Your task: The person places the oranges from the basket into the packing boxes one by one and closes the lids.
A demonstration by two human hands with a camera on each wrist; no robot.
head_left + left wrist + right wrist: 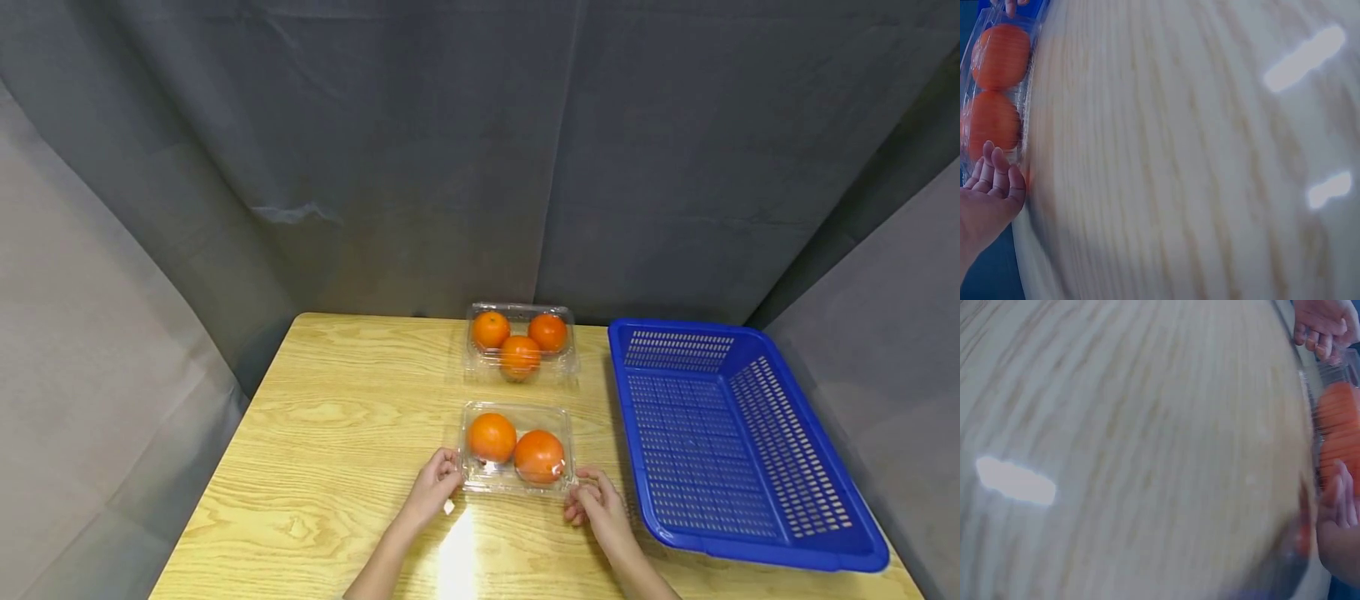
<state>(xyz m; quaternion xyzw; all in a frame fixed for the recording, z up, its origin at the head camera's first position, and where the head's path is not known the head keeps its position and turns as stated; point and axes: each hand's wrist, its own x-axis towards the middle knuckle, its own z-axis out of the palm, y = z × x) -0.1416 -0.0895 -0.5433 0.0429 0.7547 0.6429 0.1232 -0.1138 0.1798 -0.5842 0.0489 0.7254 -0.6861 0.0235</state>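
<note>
A clear plastic clamshell box (517, 412) with two oranges (492, 437) sits on the near middle part of the table, and both hands are at its near corners. My left hand (435, 486) pinches the rim at the near left corner. At the near right corner my right hand (597, 502) pinches the rim between thumb and forefinger, its other fingers curled below. In the left wrist view the left hand (991, 197) lies against the box's end beside an orange (994, 125); its thumb is hidden. The right wrist view shows the right hand (1340, 519) close to the oranges (1338, 406).
A second clear clamshell box (517, 312) with three oranges (520, 357) stands behind the first, near the table's back edge. To the right is a large blue plastic basket (628, 433) with slotted walls. Grey curtains (420, 167) hang around the wooden table (330, 450).
</note>
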